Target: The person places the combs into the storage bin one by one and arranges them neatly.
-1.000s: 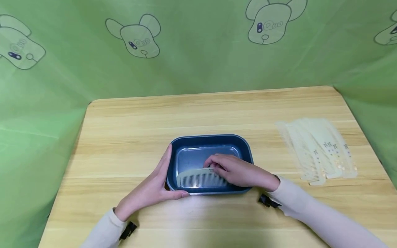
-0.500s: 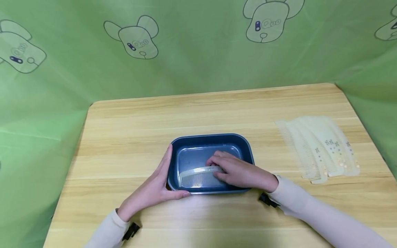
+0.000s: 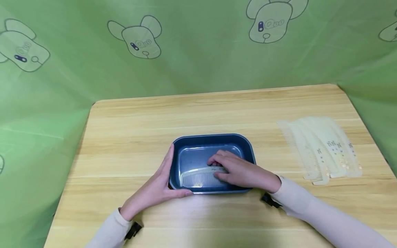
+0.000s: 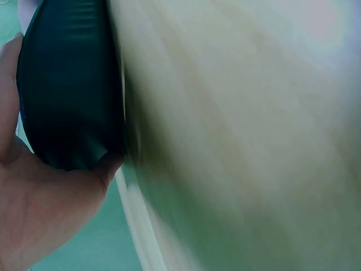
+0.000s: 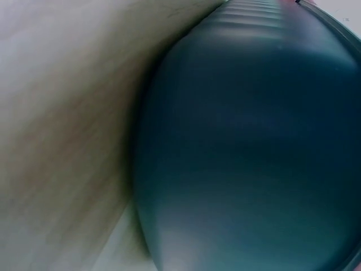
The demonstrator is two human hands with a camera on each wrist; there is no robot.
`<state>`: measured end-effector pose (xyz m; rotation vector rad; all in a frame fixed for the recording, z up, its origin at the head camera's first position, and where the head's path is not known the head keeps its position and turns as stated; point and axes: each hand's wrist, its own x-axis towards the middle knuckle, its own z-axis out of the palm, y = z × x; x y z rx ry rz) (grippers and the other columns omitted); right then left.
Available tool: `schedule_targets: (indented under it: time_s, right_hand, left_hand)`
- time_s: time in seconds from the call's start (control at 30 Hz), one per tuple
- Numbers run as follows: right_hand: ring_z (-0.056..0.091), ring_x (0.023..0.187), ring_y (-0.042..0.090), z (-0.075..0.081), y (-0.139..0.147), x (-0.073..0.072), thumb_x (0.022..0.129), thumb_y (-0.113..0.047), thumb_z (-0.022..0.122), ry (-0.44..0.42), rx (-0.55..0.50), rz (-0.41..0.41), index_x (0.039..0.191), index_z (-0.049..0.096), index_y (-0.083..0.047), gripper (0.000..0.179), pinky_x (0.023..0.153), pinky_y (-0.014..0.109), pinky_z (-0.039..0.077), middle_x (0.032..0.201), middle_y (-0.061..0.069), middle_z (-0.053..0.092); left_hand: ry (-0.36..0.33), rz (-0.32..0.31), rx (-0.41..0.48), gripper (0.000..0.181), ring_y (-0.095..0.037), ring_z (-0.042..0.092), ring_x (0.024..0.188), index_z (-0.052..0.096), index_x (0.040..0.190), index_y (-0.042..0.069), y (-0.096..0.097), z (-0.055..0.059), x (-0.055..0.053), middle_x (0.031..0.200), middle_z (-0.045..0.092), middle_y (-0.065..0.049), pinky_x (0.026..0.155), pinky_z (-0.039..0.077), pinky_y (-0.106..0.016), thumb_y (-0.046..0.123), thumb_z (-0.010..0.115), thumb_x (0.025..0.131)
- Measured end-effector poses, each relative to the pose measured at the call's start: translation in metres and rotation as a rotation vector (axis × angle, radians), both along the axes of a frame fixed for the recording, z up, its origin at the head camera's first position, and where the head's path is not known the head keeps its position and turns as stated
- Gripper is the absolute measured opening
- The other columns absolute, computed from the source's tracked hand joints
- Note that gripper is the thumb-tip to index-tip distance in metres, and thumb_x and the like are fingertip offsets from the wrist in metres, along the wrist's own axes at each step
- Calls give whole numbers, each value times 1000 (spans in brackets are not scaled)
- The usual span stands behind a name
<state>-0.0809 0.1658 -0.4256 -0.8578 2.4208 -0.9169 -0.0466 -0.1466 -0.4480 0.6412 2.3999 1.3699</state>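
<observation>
A dark blue rectangular plastic box (image 3: 212,139) sits on the table in the head view. My left hand (image 3: 156,186) grips its left end, fingers along the short side and thumb along the front wall. In the left wrist view that hand (image 4: 48,197) wraps the end of the box (image 4: 70,84). A pale translucent comb (image 3: 198,177) lies lengthwise inside, near the front wall, teeth toward me. My right hand (image 3: 238,170) reaches over the right end and holds the comb, fingers at its spine and thumb across its teeth. The right wrist view shows mostly the box's outer wall (image 5: 242,141).
Several similar combs (image 3: 319,148) lie overlapped in a fan on the right part of the wooden table (image 3: 130,127). Green printed cloth (image 3: 198,69) hangs behind the table and at both sides. A black wrist device (image 3: 270,200) is strapped under the right sleeve.
My right thumb has moved apart from the fingers and onto the comb's teeth. The comb has shifted slightly to the right within the box. My left hand keeps its hold.
</observation>
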Motion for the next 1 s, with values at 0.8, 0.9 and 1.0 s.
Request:
schedule_targets:
  time_s: [0.8,0.9,1.0]
  right_hand:
    - [69,100,13,15,30,-1,99,-6,82,89,-264,-29,125,74,-5,28,88,30,60,113,3,71]
    - [69,99,11,18,35,-2,100,-6,81,80,-275,-34,125,74,-5,26,87,31,61,113,2,71]
    - [68,98,10,20,41,-2,101,-6,79,67,-277,-61,125,74,-5,25,86,32,61,112,0,72]
  left_hand:
    - [-30,4,-2,147,-26,8,165,-18,173,32,1,-2,-1,182,-9,2,127,24,-56,41,98,84]
    - [-22,5,-5,147,-26,7,165,-19,173,31,1,-2,0,182,-10,1,127,23,-57,41,98,84]
    - [-18,5,-10,148,-26,6,165,-19,173,31,0,-2,-1,182,-10,-1,127,22,-57,40,98,83]
